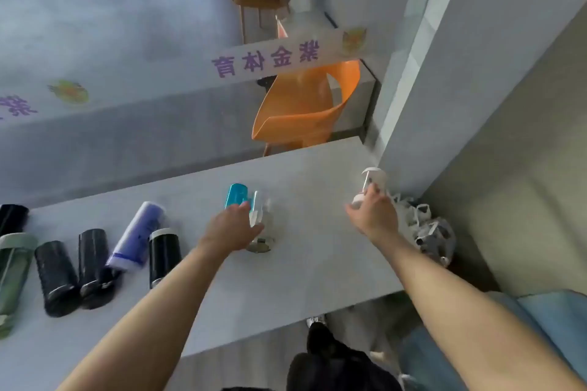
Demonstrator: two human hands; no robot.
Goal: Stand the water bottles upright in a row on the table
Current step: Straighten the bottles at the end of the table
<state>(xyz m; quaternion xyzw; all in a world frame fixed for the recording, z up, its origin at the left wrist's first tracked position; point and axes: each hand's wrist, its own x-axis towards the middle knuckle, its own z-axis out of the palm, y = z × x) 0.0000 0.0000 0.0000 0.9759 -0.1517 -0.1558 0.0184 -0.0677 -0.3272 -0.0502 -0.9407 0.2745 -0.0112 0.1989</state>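
My left hand (229,229) grips a clear bottle (262,225) with a silver base near the middle of the grey table (320,251); a teal bottle (236,196) stands just behind it. My right hand (374,214) holds a white bottle (374,182) with a loop handle at the table's far right corner. Left of my arms lie a lavender bottle (137,236), three black bottles (164,255) (95,267) (56,276), a green bottle (12,276) and another black one (12,217) at the left edge.
An orange chair (305,108) stands beyond the table's far edge behind a glass partition (127,73) with purple lettering. A grey pillar (444,73) rises at the right. A mesh bag (432,232) hangs off the table's right corner. Dark shoes (327,355) show below.
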